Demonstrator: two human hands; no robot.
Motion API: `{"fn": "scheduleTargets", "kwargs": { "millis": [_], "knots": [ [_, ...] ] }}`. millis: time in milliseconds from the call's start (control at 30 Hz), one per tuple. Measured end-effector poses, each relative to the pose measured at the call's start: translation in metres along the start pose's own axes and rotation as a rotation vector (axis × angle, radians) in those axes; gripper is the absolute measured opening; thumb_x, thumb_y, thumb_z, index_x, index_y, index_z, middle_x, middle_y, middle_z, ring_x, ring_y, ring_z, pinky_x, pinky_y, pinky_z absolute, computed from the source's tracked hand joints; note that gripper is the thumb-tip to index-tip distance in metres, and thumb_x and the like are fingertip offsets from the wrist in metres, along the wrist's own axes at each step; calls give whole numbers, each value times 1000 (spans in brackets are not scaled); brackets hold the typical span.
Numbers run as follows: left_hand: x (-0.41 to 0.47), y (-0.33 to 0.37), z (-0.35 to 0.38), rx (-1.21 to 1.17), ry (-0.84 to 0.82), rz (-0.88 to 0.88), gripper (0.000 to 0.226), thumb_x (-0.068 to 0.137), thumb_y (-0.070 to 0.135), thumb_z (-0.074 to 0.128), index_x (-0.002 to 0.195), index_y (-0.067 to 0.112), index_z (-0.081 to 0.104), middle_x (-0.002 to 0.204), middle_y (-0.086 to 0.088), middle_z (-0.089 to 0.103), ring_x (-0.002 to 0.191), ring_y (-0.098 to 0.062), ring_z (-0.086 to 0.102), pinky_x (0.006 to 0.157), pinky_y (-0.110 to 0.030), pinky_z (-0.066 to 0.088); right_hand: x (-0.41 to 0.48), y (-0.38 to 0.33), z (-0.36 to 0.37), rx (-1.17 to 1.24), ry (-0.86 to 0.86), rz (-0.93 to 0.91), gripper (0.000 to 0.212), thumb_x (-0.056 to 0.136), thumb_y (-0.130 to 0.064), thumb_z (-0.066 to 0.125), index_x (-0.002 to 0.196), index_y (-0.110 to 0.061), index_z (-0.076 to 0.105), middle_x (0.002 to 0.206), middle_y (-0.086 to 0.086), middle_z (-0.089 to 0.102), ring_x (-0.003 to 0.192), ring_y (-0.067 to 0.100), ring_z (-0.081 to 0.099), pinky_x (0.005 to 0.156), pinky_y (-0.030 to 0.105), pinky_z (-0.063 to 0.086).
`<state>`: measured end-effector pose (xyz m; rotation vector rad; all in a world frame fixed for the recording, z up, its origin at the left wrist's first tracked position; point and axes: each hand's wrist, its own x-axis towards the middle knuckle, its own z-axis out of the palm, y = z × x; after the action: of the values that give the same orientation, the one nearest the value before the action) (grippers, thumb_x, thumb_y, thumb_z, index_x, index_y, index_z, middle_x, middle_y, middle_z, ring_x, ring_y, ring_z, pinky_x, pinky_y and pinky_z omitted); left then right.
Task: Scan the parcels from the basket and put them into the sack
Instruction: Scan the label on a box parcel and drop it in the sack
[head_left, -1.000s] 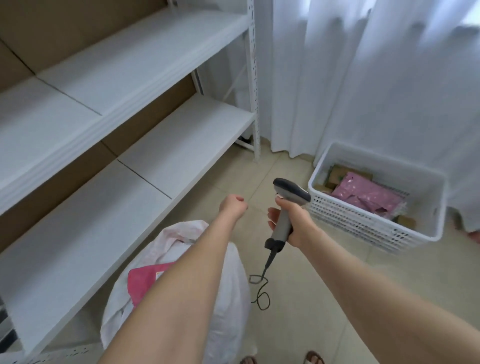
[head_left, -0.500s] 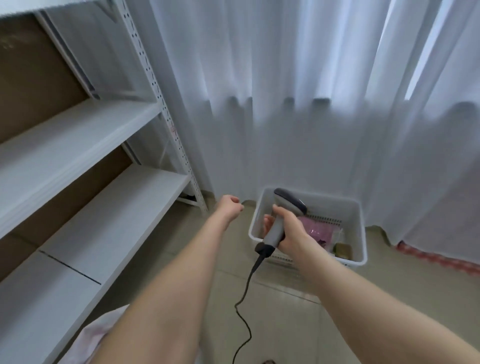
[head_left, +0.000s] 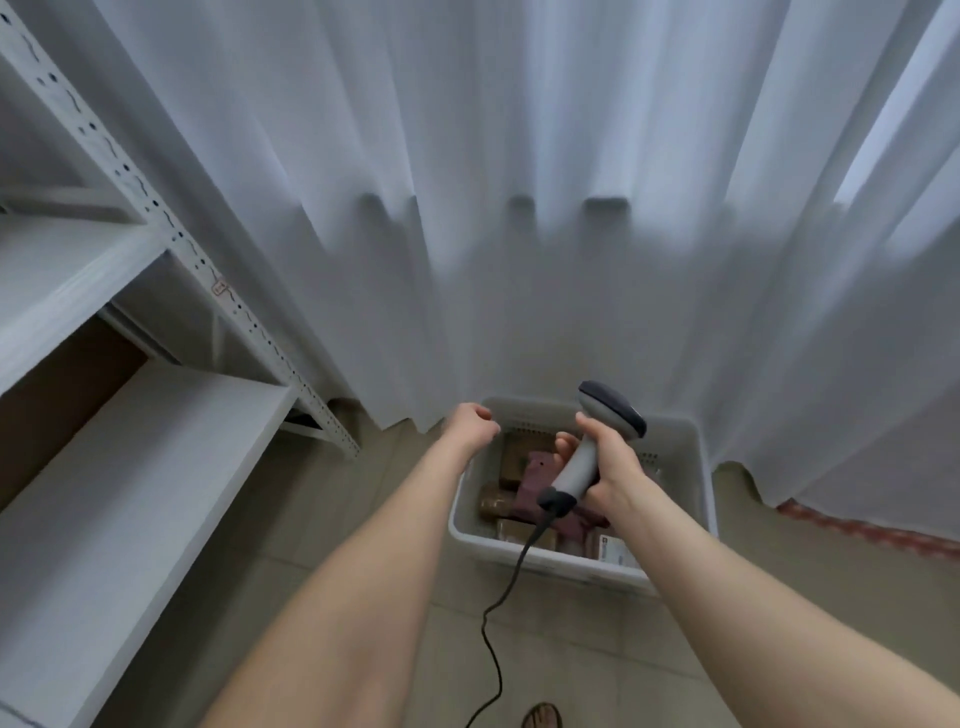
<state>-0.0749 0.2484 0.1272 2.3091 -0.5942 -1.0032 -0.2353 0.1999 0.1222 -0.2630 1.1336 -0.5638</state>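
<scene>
A white plastic basket (head_left: 696, 478) stands on the floor against the curtain. Inside lie brown cardboard parcels (head_left: 514, 457), a pink mailer bag (head_left: 535, 478) and a parcel with a white label (head_left: 615, 553). My right hand (head_left: 605, 462) grips a grey handheld scanner (head_left: 597, 431) above the basket, its black cable (head_left: 498, 623) hanging down to the floor. My left hand (head_left: 470, 423) hovers over the basket's far left corner, fingers curled with nothing in them. The sack is out of view.
White metal shelving (head_left: 130, 415) with brown backing runs along the left. A white curtain (head_left: 519, 208) hangs behind the basket. Beige floor tiles (head_left: 597, 649) lie below, and a foot (head_left: 543, 717) shows at the bottom edge.
My view swung right and up, away from the sack, which dropped out of sight. Both hands moved forward to above the basket, the right one still holding the scanner.
</scene>
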Motion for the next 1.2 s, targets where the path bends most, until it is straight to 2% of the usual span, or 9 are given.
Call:
{"fn": "scheduleTargets", "kwargs": {
  "millis": [100, 500, 633, 767, 867, 900, 1000, 1100, 1200],
  "knots": [
    [42, 13, 25, 40, -39, -16, 35, 90, 13, 61, 124, 9, 59, 128, -12, 59, 119, -27, 54, 103, -37, 43, 45, -21, -6, 24, 50, 25, 14, 87, -20, 71, 90, -8, 64, 64, 6, 69, 52, 14, 66, 58, 30, 55],
    [220, -14, 128, 63, -110, -180, 37, 94, 12, 56, 131, 8, 53, 133, -13, 53, 119, -29, 52, 100, -35, 45, 257, -32, -18, -148, 107, 204, 17, 86, -16, 71, 95, -4, 63, 72, 10, 68, 63, 18, 65, 55, 31, 55],
    [275, -59, 162, 50, -149, -255, 39, 95, 10, 52, 134, 7, 50, 135, -14, 51, 121, -28, 51, 97, -32, 42, 332, -5, -25, -195, 151, 237, 18, 88, -14, 70, 99, -3, 60, 74, 12, 65, 60, 19, 63, 53, 31, 54],
    [331, -121, 201, 56, -189, -291, 39, 95, 2, 46, 134, 1, 49, 137, -15, 51, 124, -27, 50, 98, -30, 41, 407, 41, -41, -271, 183, 289, 32, 87, -18, 72, 111, -1, 61, 93, 15, 66, 77, 25, 64, 76, 39, 56],
    [366, -170, 237, 55, -239, -297, 31, 92, 1, 50, 123, 1, 56, 125, -16, 57, 109, -19, 53, 86, -26, 42, 455, 76, -63, -282, 208, 352, 20, 88, -19, 70, 96, -2, 62, 80, 12, 64, 67, 23, 62, 59, 33, 57],
    [376, -182, 248, 63, -258, -286, 27, 91, 1, 51, 117, 2, 58, 121, -16, 58, 106, -20, 55, 84, -28, 43, 469, 87, -70, -281, 219, 364, 20, 88, -19, 70, 94, -2, 62, 79, 12, 63, 67, 23, 61, 58, 33, 56],
    [408, -214, 283, 47, -314, -286, 35, 93, 4, 49, 127, -3, 53, 126, -22, 56, 111, -30, 56, 92, -35, 46, 510, 116, -91, -298, 243, 375, 22, 87, -20, 71, 98, -2, 63, 84, 12, 64, 73, 23, 62, 65, 34, 54],
    [437, -234, 316, -15, -368, -259, 41, 96, 5, 45, 137, 4, 45, 127, -17, 56, 111, -31, 56, 90, -31, 45, 539, 138, -107, -298, 236, 383, 15, 88, -19, 70, 93, -6, 65, 79, 9, 66, 70, 21, 63, 64, 33, 55],
    [459, -244, 346, -125, -418, -274, 37, 98, 6, 42, 135, 7, 47, 125, -17, 59, 109, -30, 59, 90, -36, 50, 560, 149, -127, -326, 261, 421, 10, 87, -16, 67, 90, -6, 65, 74, 6, 67, 68, 20, 63, 63, 34, 55]
  ]
}}
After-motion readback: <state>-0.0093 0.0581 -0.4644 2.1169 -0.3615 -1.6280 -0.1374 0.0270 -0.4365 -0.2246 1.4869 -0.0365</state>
